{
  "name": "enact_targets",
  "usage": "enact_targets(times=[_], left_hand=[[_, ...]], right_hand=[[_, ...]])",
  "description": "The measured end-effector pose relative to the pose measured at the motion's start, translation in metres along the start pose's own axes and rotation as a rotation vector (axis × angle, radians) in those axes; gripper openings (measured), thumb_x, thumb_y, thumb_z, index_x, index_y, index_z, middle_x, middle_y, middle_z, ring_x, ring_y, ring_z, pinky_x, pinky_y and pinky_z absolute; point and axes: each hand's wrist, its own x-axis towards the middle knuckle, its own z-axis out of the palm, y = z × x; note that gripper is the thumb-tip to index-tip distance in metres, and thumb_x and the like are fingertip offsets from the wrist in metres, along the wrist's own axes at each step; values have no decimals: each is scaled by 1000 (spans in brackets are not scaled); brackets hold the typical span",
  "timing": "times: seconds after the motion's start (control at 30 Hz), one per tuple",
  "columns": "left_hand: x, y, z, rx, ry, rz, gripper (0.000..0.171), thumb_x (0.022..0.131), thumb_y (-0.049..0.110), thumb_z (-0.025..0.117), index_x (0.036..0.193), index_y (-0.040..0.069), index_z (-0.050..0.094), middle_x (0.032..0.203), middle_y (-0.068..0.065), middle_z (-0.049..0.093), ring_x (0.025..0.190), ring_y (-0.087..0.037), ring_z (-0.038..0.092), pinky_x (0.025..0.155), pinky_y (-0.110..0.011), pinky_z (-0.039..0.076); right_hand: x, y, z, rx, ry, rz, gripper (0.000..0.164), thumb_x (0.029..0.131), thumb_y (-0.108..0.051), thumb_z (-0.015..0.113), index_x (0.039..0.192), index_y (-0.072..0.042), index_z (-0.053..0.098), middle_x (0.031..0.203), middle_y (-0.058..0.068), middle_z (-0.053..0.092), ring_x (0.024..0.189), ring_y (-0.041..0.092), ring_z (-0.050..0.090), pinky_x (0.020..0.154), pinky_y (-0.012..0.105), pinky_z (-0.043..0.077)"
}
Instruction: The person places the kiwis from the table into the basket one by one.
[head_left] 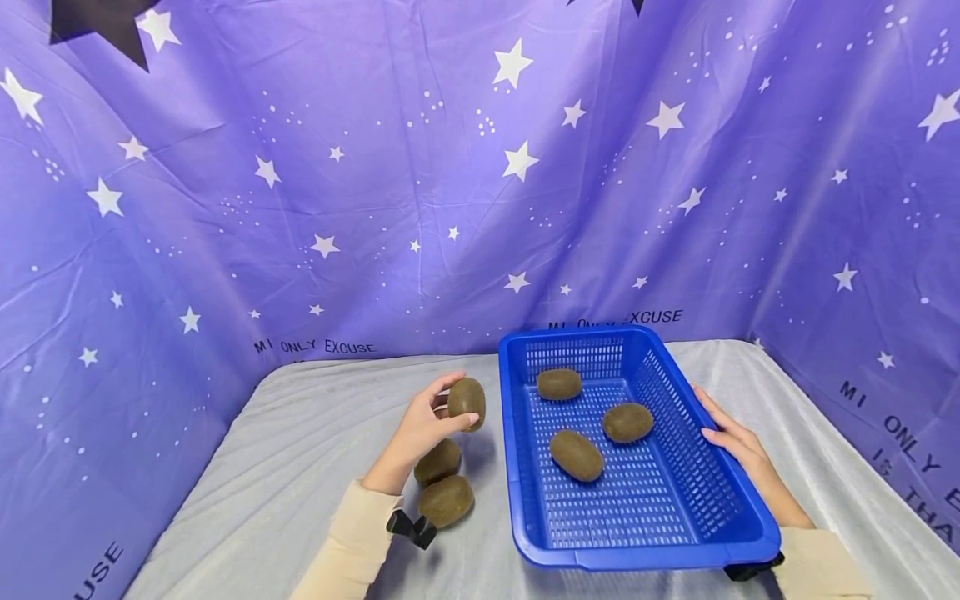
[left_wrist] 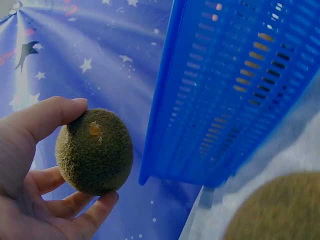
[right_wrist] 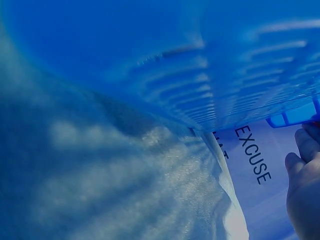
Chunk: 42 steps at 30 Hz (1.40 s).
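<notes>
In the head view my left hand (head_left: 420, 425) holds a brown kiwi (head_left: 467, 404) just left of the basket, above the cloth. The left wrist view shows thumb and fingers round this fuzzy kiwi (left_wrist: 95, 152), its stem end exposed. Below that hand two more kiwis (head_left: 438, 463) (head_left: 447, 502) lie close together. My right hand (head_left: 742, 442) grips the right rim of a blue plastic basket (head_left: 645, 557), thumb at the rim's top. Three kiwis (head_left: 558, 384) (head_left: 628, 422) (head_left: 577, 456) lie apart inside it. The right wrist view shows only part of that hand (right_wrist: 305, 185), under the basket's lip.
A pale grey cloth (head_left: 300, 467) covers the table. Purple star-printed curtains (head_left: 420, 167) close off the back and both sides. The basket's slotted side wall (left_wrist: 220, 90) rises right of the held kiwi, and its far edge stands near the back curtain.
</notes>
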Motion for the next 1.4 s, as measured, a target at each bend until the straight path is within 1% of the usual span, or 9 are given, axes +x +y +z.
enact_targets(times=[0.13,0.33,0.4,0.63,0.83,1.0,1.07,1.3,1.4], left_hand=[[3,-7,6,19,-19,16,66,78,4,74,137,8,47,128,-19,50,94,-25,61,75,-30,53],[4,-5,20,50,-47,69,65,77,10,76,136,9,48,129,-15,51,99,-26,60,83,-35,51],[3,-2,24,61,-57,79,65,77,12,76,136,8,49,129,-14,52,100,-25,59,86,-35,51],[-7,32,39,49,-111,67,64,78,4,73,137,2,46,131,-17,51,109,-29,55,93,-41,47],[-5,35,46,71,-130,88,63,79,7,73,136,3,47,129,-16,53,106,-29,56,94,-42,46],[-4,37,50,78,-141,73,62,79,8,73,136,4,48,129,-14,53,107,-28,55,94,-43,46],[-2,37,51,81,-146,72,63,79,8,73,136,4,47,127,-14,54,106,-27,56,93,-42,46],[14,8,56,92,-137,82,65,78,9,75,137,11,48,127,-9,56,106,-25,56,92,-42,46],[16,5,58,114,-139,96,63,78,13,76,136,13,50,125,-7,58,105,-24,55,91,-40,46]], right_hand=[[0,0,0,-12,7,-3,55,103,-5,19,152,-18,-2,151,-20,22,124,3,45,90,31,50],[1,0,-1,-4,7,-19,55,102,-3,19,151,-14,-3,150,-20,24,124,3,45,90,30,50],[0,0,-1,10,-2,-19,55,102,-3,19,151,-14,-4,149,-21,25,124,4,46,89,31,50],[0,0,-1,21,-10,-10,55,103,-4,18,151,-13,-6,148,-21,28,123,7,48,89,34,51],[0,1,-1,30,-11,-31,55,102,-1,18,151,-12,-5,148,-19,29,122,10,49,88,35,51],[0,1,0,34,-15,-34,55,102,-1,18,151,-11,-5,149,-18,29,123,10,49,89,35,51],[0,1,-1,33,-13,-34,55,102,-1,18,151,-11,-5,148,-19,29,122,10,49,89,34,51],[0,-1,-2,-1,-9,-24,55,102,-2,18,151,-13,-5,148,-21,26,124,3,45,89,31,50],[1,-1,-2,1,-11,-25,55,102,-2,18,151,-12,-5,148,-21,27,124,4,46,89,31,50]])
